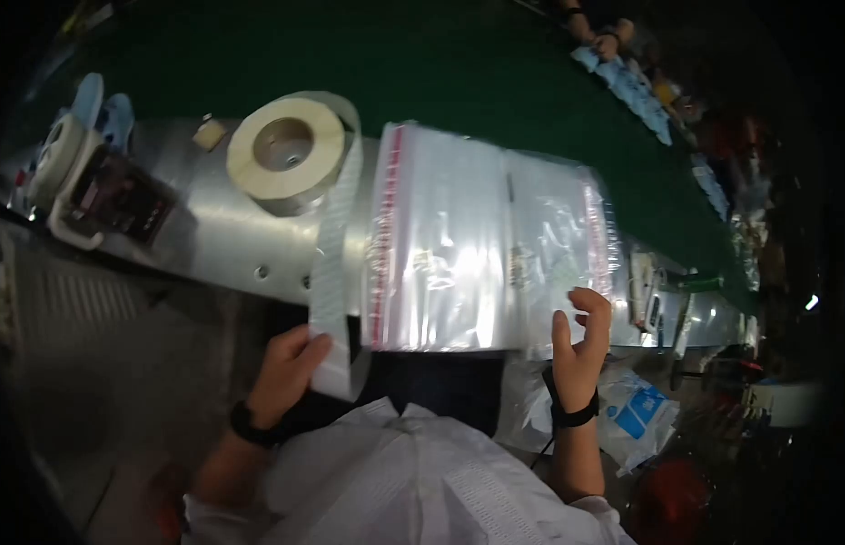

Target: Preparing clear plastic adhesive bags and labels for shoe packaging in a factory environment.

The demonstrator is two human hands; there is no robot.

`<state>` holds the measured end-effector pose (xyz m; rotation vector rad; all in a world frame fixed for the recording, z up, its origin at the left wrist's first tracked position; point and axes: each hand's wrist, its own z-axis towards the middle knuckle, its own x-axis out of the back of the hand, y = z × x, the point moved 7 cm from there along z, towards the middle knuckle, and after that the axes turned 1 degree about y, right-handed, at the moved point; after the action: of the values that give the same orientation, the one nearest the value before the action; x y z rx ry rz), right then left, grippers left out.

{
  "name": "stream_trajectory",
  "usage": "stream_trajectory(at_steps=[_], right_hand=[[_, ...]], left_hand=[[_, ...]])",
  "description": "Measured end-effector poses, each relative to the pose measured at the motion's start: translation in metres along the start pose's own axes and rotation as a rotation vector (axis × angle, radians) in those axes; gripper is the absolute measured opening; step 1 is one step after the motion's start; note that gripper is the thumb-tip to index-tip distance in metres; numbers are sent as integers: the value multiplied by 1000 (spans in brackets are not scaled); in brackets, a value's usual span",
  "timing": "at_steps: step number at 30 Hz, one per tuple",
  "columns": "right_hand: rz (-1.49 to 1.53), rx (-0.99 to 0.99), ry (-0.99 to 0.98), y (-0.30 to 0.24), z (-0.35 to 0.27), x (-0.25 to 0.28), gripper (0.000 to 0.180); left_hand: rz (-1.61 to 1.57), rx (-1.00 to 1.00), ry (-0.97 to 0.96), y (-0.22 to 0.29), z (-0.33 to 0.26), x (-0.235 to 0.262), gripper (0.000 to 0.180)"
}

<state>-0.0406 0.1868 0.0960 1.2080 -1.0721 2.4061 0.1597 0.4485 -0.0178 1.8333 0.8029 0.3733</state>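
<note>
A roll of labels lies on its side on the metal ledge. Its pale label strip runs down toward me and hangs over the ledge's front edge. My left hand pinches this strip near its lower end, thumb on top. To the right of the strip lie clear zip bags with red closure lines, in two overlapping stacks. Over the lower right corner of the right-hand stack is my right hand, thumb and curled fingers apart, holding nothing. Whether it touches the plastic I cannot tell.
A green conveyor belt runs behind the metal ledge. At the left stand a white device and blue shoe-shaped items. Another person's hands are by a row of light-blue pieces. A plastic bag hangs below the ledge.
</note>
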Motion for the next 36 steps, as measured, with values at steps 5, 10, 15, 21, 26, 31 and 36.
stream_trajectory(at_steps=[5,10,15,21,26,31,36], right_hand=[[873,-27,-872,-103,-23,-104,16],[1082,-511,-948,-104,-34,-140,11],[1026,-450,-952,-96,-34,-127,12],[688,180,-930,-104,-44,-106,10],[609,137,-1133,-89,-51,-107,11],[694,30,-962,-112,-31,-124,12],[933,-114,-865,-117,-26,-133,4]], left_hand=[[-331,-58,-23,19,-1,-40,25],[-97,-118,-132,27,-13,-46,21],[-162,-120,-167,24,20,-25,37],[-251,-165,106,61,89,14,50],[-100,-401,259,62,44,14,41],[820,-794,112,93,-27,-43,26],[656,-657,161,79,-23,-37,24]])
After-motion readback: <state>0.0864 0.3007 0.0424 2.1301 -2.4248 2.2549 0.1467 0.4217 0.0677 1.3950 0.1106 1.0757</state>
